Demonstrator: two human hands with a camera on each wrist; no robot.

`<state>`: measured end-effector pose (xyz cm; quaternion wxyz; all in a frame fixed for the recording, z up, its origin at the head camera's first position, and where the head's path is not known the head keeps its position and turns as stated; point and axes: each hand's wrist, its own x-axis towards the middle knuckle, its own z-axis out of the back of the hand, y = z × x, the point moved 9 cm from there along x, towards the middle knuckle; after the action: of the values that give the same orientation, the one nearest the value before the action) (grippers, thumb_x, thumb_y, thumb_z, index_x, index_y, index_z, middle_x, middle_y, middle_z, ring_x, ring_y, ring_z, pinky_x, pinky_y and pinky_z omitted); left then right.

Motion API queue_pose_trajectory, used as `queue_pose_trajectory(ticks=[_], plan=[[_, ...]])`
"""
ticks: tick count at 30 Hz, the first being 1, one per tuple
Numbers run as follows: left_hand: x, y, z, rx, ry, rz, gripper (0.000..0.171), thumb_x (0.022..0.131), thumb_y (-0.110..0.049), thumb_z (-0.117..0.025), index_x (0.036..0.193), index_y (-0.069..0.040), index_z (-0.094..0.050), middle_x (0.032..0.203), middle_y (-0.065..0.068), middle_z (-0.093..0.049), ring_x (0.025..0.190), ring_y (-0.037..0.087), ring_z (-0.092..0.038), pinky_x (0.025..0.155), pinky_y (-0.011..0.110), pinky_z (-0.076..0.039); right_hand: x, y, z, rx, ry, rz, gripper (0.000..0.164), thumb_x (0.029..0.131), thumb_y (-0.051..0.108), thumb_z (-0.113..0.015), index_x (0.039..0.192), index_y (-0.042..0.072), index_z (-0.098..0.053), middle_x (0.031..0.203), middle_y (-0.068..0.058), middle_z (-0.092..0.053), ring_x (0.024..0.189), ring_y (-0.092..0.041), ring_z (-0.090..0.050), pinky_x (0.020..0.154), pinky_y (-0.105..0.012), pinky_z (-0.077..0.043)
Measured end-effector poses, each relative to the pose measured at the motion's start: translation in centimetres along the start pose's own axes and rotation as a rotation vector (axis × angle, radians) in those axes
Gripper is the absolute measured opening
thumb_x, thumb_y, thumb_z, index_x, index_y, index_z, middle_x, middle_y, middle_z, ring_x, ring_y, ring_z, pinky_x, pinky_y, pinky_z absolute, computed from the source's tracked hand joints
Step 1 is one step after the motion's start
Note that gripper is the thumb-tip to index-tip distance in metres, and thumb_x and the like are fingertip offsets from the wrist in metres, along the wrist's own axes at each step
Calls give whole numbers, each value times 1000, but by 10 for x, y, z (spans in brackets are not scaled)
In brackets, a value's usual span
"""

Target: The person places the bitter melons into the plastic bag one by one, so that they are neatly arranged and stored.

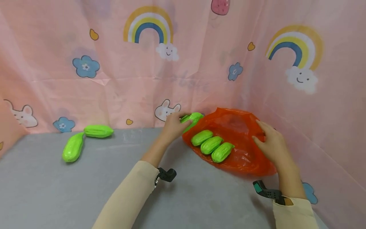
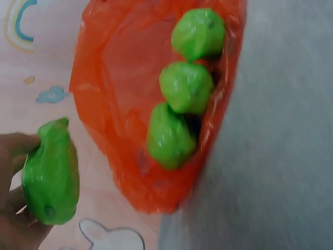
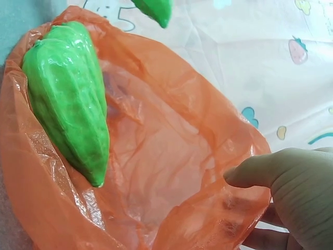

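Observation:
My left hand point(image 1: 173, 126) holds a glossy green ribbed gourd point(image 2: 51, 177) between thumb and fingers, beside the left edge of a red plastic bag point(image 1: 241, 149). Inside the spread mouth of the bag lie three similar gourds in a row, the middle one point(image 1: 211, 145) touching its neighbours. At the bag's right side my right hand point(image 1: 273, 143) grips the rim. In the right wrist view its thumb point(image 3: 247, 174) is on the inner face, while the other fingers show through the thin plastic from behind.
Two more green gourds lie at the left on the grey tabletop point(image 1: 43, 184), one upright in view point(image 1: 73, 148) and one crosswise point(image 1: 98, 131). A pink printed sheet point(image 1: 114, 92) rises along the back and the right side, close behind the bag.

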<state>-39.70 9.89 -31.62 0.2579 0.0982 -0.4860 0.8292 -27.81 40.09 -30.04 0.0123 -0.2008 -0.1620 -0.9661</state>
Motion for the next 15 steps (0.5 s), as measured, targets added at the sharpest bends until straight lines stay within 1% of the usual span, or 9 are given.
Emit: queue_pose_trajectory(ticks=[3,6,9,13,15], plan=[[3,-2,-3,-31,-44,16,33,95,-24,-69,125,-12,-71,125,7,-72,118,27,-66,102,44,-54,-2,-1,-2,14,-13,5,67,92,7,-67,152,-2,-39,148,-35,-46,123,-55,-51,99,-71,-44],[6,-5,-9,-48,-33,20,33,95,-26,-70,125,-14,-71,124,6,-72,117,26,-65,101,43,-54,-4,-2,-2,22,-30,7,66,91,5,-68,151,-2,-40,147,-34,-47,121,-55,-53,98,-70,-45],[7,-9,-17,-59,28,13,33,95,-26,-70,126,-14,-71,126,5,-72,116,25,-64,100,42,-54,-4,-2,-2,26,-33,6,67,91,5,-68,152,-2,-40,147,-34,-47,122,-55,-52,97,-70,-45],[8,-16,-29,-61,121,-24,32,96,-23,-69,126,-12,-71,130,6,-70,118,25,-64,100,41,-55,-2,-2,0,37,-32,9,68,91,5,-69,152,-1,-40,147,-35,-46,126,-56,-50,98,-71,-44],[9,-19,-35,-53,155,-44,32,97,-22,-69,126,-10,-71,131,7,-70,119,26,-64,101,41,-55,-2,-2,1,39,-29,10,68,91,5,-69,152,-1,-40,147,-35,-46,125,-56,-50,99,-71,-44]])
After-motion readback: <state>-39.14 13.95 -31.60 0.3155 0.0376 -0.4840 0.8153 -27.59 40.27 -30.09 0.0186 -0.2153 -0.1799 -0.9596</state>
